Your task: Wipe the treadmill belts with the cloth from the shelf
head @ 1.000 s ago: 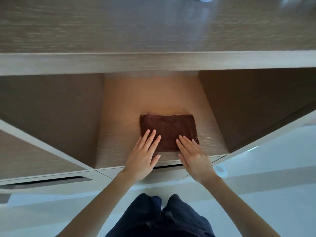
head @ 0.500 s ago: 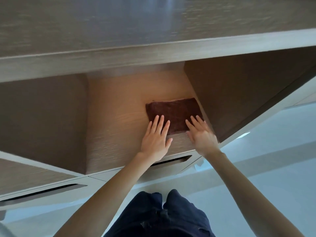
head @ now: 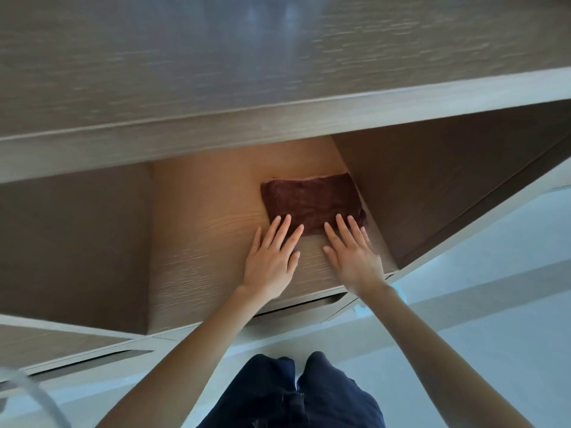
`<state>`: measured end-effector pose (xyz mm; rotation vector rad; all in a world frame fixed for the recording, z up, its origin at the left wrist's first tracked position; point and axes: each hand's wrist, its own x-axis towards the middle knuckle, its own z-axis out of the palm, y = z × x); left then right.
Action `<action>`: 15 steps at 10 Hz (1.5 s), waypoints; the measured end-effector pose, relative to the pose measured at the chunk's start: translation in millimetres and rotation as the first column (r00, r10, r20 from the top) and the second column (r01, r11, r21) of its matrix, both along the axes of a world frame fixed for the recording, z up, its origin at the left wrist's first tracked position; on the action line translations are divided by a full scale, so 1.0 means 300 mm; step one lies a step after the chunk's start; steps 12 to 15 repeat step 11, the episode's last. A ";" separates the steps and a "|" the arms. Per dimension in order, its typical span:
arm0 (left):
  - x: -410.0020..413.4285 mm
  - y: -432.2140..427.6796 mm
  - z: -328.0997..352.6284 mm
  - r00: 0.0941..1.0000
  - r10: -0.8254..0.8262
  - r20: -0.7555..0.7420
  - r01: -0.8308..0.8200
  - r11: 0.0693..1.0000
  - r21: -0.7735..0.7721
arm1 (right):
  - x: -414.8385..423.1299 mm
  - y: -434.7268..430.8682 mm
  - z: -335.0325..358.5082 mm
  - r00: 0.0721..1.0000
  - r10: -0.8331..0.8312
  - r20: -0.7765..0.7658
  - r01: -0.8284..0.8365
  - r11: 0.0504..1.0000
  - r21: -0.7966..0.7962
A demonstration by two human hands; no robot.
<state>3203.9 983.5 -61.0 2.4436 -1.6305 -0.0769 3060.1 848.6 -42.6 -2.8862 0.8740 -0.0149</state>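
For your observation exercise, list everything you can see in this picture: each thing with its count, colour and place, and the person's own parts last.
cloth: one, dark brown, folded flat on the shelf, toward the right side of the open compartment.
shelf: one, light wood grain, warmly lit, the floor of the compartment.
cabinet top: one, grey-brown wood grain, above the compartment.
side panels: two, dark brown, left and right of the compartment.
floor: pale, glossy, lower right.
trousers: dark navy, bottom centre.
left hand: open, flat, fingertips on the cloth's near edge.
right hand: open, flat, fingertips on the cloth's near edge.
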 end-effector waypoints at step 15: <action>0.310 -0.265 0.162 0.999 0.026 -0.044 -0.020 0.990 0.140 | 0.298 -0.347 0.174 0.994 0.047 -0.100 -0.038 0.996 0.087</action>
